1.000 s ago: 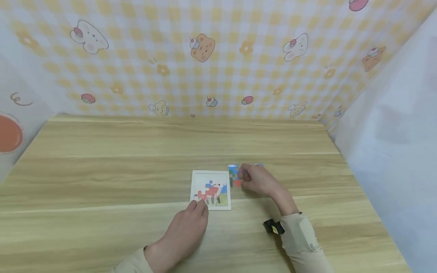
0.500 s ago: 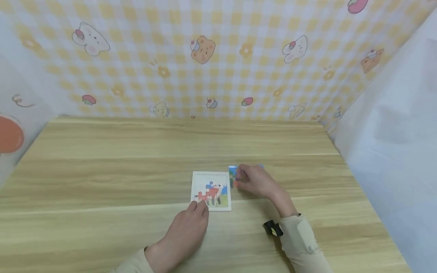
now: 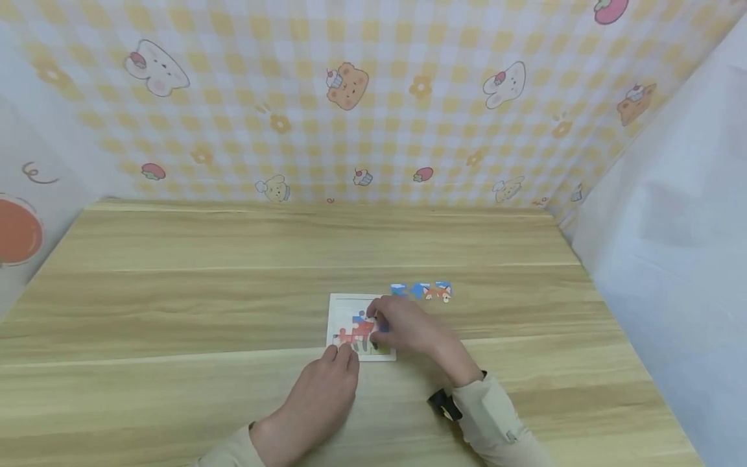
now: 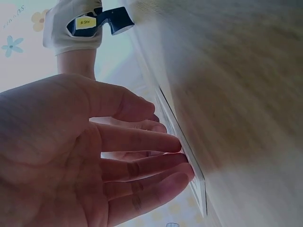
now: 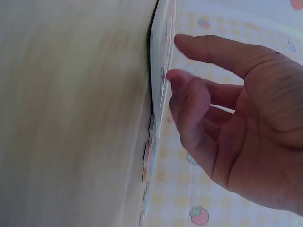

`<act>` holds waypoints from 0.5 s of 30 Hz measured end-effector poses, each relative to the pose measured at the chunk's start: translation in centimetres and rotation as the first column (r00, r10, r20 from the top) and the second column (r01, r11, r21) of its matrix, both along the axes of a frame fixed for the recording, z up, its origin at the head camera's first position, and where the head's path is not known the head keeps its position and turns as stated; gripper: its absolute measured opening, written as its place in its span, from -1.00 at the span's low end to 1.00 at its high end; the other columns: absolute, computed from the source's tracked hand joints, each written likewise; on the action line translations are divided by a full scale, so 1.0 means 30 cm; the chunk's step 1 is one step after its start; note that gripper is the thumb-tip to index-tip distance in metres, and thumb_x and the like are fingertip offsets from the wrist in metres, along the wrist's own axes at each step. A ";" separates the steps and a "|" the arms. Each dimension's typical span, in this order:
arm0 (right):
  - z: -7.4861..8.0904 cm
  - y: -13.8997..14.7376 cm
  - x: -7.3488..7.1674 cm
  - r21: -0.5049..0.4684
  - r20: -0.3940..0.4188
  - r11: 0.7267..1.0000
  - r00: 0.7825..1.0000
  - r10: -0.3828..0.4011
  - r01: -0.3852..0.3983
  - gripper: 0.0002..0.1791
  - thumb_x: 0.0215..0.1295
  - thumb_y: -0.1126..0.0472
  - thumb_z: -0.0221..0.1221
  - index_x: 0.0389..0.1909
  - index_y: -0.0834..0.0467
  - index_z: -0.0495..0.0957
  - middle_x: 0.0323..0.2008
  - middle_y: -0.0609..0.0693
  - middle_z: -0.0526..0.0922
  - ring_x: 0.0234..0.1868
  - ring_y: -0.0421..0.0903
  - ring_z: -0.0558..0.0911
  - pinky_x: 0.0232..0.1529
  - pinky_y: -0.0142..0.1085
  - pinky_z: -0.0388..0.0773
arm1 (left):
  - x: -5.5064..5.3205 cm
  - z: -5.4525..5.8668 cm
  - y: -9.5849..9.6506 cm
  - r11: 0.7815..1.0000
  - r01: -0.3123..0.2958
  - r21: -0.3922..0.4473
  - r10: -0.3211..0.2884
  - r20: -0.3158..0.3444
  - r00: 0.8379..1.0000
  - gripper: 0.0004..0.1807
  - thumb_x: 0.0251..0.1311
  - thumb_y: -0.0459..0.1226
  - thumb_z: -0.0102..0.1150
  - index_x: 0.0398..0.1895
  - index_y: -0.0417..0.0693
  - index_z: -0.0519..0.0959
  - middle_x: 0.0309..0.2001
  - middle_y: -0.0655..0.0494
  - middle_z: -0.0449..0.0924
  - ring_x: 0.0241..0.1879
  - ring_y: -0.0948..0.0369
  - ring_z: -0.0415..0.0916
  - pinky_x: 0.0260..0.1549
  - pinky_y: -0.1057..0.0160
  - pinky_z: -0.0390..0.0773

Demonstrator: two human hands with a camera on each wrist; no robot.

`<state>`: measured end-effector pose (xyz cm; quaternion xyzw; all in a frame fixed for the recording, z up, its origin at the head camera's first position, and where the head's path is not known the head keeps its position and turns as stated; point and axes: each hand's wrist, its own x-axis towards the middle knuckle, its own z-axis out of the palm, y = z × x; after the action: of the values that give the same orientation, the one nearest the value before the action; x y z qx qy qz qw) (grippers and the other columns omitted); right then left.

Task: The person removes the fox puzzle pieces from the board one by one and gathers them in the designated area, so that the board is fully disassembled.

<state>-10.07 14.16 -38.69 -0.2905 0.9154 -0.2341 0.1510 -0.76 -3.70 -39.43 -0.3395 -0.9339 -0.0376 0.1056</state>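
A white-framed jigsaw puzzle with part of a fox picture lies at the table's centre. My left hand rests at its near edge; in the left wrist view its mostly straight fingers touch the frame. Over the right part of the puzzle is my right hand, thumb and index tips apart, other fingers bent in the right wrist view. Whether a piece sits between those tips cannot be made out. Beyond it lie loose puzzle pieces, one blue and others with a fox face. The right hand may hide more.
The wooden table runs back to a yellow checked cloth with cartoon prints. White cloth hangs at the right side. A black wrist camera sits at the right sleeve.
My right hand has moved left from the loose pieces to above the puzzle's right part, uncovering the fox-face pieces. My left hand has stayed at the frame's near edge.
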 end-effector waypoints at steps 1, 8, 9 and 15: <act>-0.001 -0.004 0.002 0.007 -0.005 1.000 1.000 0.001 -0.001 -0.68 0.06 0.23 0.30 -0.15 0.22 0.54 -0.42 -0.09 0.49 -0.39 -0.17 0.44 -0.34 -0.35 0.44 | 0.001 0.000 0.000 1.000 0.002 -0.003 -0.002 0.002 1.000 -0.69 -0.05 -0.40 0.16 -0.17 -0.36 0.56 -0.32 -0.10 0.45 -0.43 0.13 0.36 -0.74 0.36 0.34; -0.011 -0.014 0.002 -0.013 0.024 1.000 1.000 -0.016 0.016 -0.68 0.06 0.28 0.30 -0.13 0.19 0.52 -0.36 -0.10 0.49 -0.34 -0.16 0.44 -0.28 -0.33 0.45 | 0.000 -0.005 -0.004 1.000 0.003 -0.007 -0.003 -0.010 1.000 -0.67 -0.08 -0.38 0.21 -0.16 -0.26 0.61 -0.28 -0.09 0.46 -0.41 0.12 0.38 -0.75 0.37 0.33; -0.013 -0.014 0.001 -0.023 0.037 1.000 0.999 -0.017 0.018 -0.68 0.06 0.29 0.30 -0.13 0.19 0.51 -0.36 -0.10 0.49 -0.34 -0.16 0.44 -0.28 -0.33 0.45 | 0.000 -0.004 -0.005 1.000 0.003 -0.004 -0.003 -0.010 1.000 -0.68 -0.09 -0.38 0.21 -0.17 -0.25 0.61 -0.30 -0.07 0.45 -0.42 0.13 0.37 -0.76 0.37 0.31; -0.026 -0.007 -0.007 -0.089 0.088 0.996 0.996 -0.012 0.020 -0.67 0.06 0.33 0.28 -0.13 0.18 0.44 -0.42 -0.08 0.47 -0.40 -0.16 0.44 -0.36 -0.36 0.44 | -0.003 0.003 -0.006 1.000 0.002 0.010 -0.002 0.002 1.000 -0.69 -0.10 -0.39 0.20 -0.18 -0.23 0.62 -0.34 -0.02 0.43 -0.46 0.16 0.33 -0.76 0.39 0.26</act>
<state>-10.28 13.96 -39.48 -0.2793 0.8987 -0.2887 0.1759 -0.85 -3.90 -39.33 -0.3401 -0.9334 -0.0426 0.1063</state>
